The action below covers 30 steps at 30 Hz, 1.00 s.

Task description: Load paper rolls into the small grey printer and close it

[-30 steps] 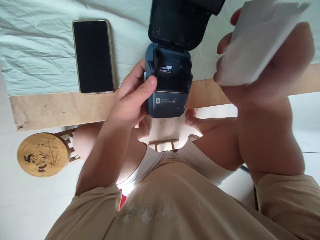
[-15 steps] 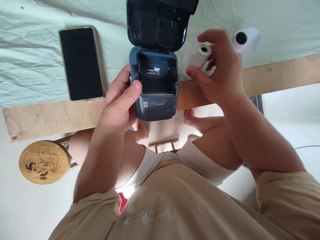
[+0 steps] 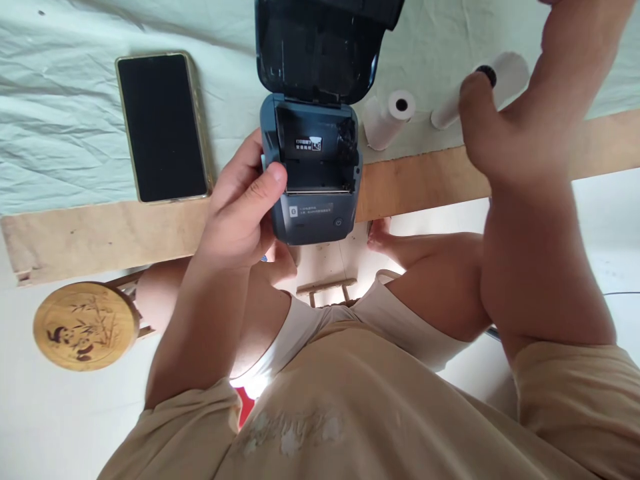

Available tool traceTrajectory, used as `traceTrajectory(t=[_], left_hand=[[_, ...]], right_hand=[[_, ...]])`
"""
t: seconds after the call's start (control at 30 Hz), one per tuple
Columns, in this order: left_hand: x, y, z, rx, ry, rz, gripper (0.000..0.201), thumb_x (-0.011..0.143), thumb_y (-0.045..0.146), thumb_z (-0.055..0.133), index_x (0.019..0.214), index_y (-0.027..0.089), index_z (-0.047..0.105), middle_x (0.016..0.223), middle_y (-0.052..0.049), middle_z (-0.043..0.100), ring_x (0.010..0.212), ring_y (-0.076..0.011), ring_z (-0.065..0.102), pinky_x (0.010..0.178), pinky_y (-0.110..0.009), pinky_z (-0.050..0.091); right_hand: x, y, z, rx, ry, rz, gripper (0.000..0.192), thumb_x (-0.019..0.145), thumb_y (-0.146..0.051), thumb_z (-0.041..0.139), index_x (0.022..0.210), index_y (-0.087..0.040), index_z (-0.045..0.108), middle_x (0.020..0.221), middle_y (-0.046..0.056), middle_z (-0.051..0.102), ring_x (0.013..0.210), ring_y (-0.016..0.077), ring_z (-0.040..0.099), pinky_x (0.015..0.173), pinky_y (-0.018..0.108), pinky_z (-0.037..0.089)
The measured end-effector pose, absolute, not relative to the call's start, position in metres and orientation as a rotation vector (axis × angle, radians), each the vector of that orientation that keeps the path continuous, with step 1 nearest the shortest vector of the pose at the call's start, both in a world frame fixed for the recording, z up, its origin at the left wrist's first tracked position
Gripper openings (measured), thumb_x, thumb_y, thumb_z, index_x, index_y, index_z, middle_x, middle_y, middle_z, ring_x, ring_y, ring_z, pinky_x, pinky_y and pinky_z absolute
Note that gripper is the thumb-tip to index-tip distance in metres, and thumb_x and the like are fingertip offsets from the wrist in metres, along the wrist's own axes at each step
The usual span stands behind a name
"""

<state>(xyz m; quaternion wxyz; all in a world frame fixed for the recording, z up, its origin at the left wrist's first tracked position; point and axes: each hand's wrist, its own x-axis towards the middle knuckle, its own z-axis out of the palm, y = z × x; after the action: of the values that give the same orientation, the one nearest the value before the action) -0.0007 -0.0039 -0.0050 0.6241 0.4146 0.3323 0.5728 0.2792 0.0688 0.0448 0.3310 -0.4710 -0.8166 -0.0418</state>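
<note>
My left hand (image 3: pixel 240 213) grips the left side of a small dark blue printer (image 3: pixel 313 217) at the table's front edge, thumb on its front rim. Its lid (image 3: pixel 315 47) stands open and the paper bay (image 3: pixel 313 157) shows no roll inside. My right hand (image 3: pixel 515 133) is lifted to the right of the printer, thumb spread, nothing visible in it; its fingers run out of the top of the view. A small white paper roll (image 3: pixel 385 120) lies just right of the printer. A larger roll (image 3: pixel 510 70) lies behind my right thumb.
A phone (image 3: pixel 161 127) with a dark screen lies face up left of the printer on a pale green cloth (image 3: pixel 60 100). The wooden table edge (image 3: pixel 100 230) runs across the view. A round bamboo stool (image 3: pixel 85 325) stands below at the left.
My right hand put the white paper rolls down on the cloth beside the printer, let go, and lifted up to the right. The left hand kept its grip on the printer.
</note>
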Motion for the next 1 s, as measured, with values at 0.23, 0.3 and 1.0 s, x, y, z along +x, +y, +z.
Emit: traceTrajectory(t=[0.23, 0.3, 1.0], left_hand=[[0.000, -0.003, -0.005, 0.950, 0.793, 1.315, 0.050, 0.083, 0.051, 0.067, 0.115, 0.014, 0.064, 0.113, -0.014, 0.070, 0.142, -0.0361, 0.049, 0.111, -0.051, 0.053], [0.000, -0.004, -0.005, 0.949, 0.816, 1.312, 0.053, 0.081, 0.053, 0.069, 0.115, 0.013, 0.064, 0.108, -0.014, 0.070, 0.139, -0.0377, 0.051, 0.106, -0.051, 0.056], [-0.003, 0.014, -0.029, 1.094, 0.466, 1.387, 0.042, 0.088, 0.046, 0.062, 0.114, 0.012, 0.067, 0.091, -0.003, 0.067, 0.059, -0.0059, 0.068, 0.040, -0.014, 0.051]], right_hand=[[0.307, 0.093, 0.027, -1.735, -2.019, 0.149, 0.036, 0.069, -0.028, 0.077, 0.105, -0.028, 0.072, 0.093, 0.002, 0.068, 0.089, 0.0175, 0.056, 0.090, 0.036, 0.042], [0.304, 0.090, 0.026, -1.687, -1.968, 0.200, 0.033, 0.066, -0.026, 0.078, 0.099, -0.027, 0.072, 0.092, 0.001, 0.067, 0.084, 0.0142, 0.052, 0.083, 0.031, 0.040], [0.249, 0.061, 0.048, -0.948, -1.200, 1.234, 0.044, 0.064, -0.010, 0.051, 0.102, -0.031, 0.062, 0.090, -0.006, 0.057, 0.077, 0.0088, 0.057, 0.060, 0.026, 0.050]])
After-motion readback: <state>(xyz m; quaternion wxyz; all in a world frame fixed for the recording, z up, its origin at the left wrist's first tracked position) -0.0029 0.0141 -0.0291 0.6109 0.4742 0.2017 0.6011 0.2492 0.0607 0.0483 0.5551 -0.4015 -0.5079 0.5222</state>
